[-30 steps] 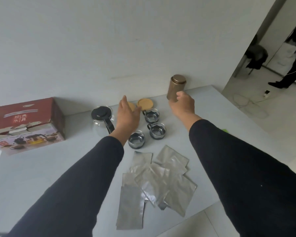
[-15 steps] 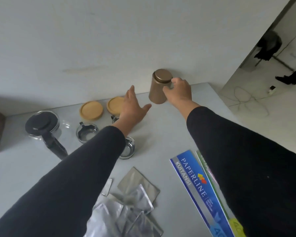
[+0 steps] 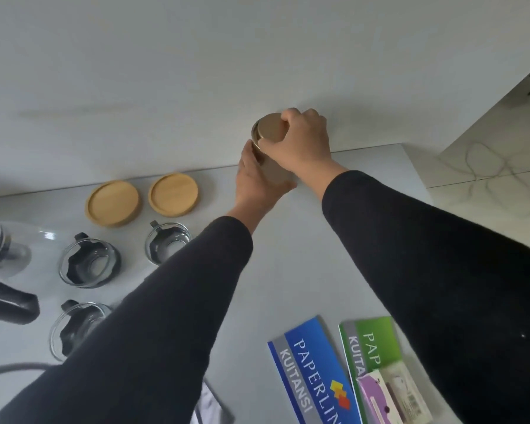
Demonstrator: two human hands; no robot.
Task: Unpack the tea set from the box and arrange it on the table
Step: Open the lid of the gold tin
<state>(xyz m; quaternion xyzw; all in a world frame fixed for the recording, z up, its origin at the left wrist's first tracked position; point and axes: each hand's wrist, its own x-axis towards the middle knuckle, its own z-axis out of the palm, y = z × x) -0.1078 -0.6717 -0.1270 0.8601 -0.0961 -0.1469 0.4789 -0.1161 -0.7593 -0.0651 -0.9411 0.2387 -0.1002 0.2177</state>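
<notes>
Standing over the desk [image 3: 312, 270], I have most of the set out: the teapot [image 3: 3, 255] sits at the far left edge of my view, three glass cups [image 3: 88, 263] cluster beside it, and two wooden coasters [image 3: 114, 202] lie side by side toward the wall. The box itself is out of view, so I can't tell if anything is left inside. Two receipt books [image 3: 315, 374] lie near my right sleeve, well apart from the set. At the back of the desk, against the wall, I hold the tin [image 3: 271, 131]. My left hand [image 3: 257, 179] wraps its body, fingers curled round it; my right hand [image 3: 303, 145] grips the lid from above, fingers pressed on its rim. Placing this tin looks like one of the last steps.
</notes>
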